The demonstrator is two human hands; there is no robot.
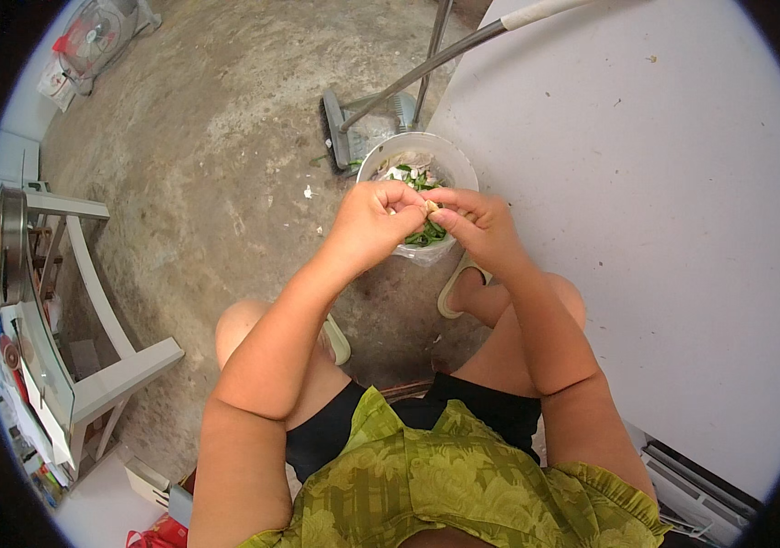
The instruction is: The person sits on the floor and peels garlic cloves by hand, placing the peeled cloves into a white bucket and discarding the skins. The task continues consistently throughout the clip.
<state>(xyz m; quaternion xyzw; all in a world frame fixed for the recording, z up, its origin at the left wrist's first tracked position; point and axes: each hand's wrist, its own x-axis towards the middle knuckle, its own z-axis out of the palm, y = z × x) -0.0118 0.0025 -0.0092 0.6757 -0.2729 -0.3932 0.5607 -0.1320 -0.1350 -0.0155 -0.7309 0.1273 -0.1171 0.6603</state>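
Note:
A small pale piece, apparently a garlic clove (431, 206), is pinched between the fingertips of both hands. My left hand (377, 218) grips it from the left with thumb and forefinger. On the other side, my right hand (489, 222) has thumb and forefinger on it. More pale matter shows within the curled right fingers, too small to tell what. Directly below both hands stands a round translucent plastic bin (470, 163) with a clear bag liner. Cut green vegetable scraps (429, 236) and pale papery peelings (409, 164) lie inside, partly covered by my hands.
Behind the bin, a broom (338, 130) leans over a dustpan (400, 106). A large white panel or tabletop (664, 226) borders the right side. Glass-topped table with white frame (105, 397) stands left, holding a metal pan (9, 246). An electric fan (93, 41) is far left.

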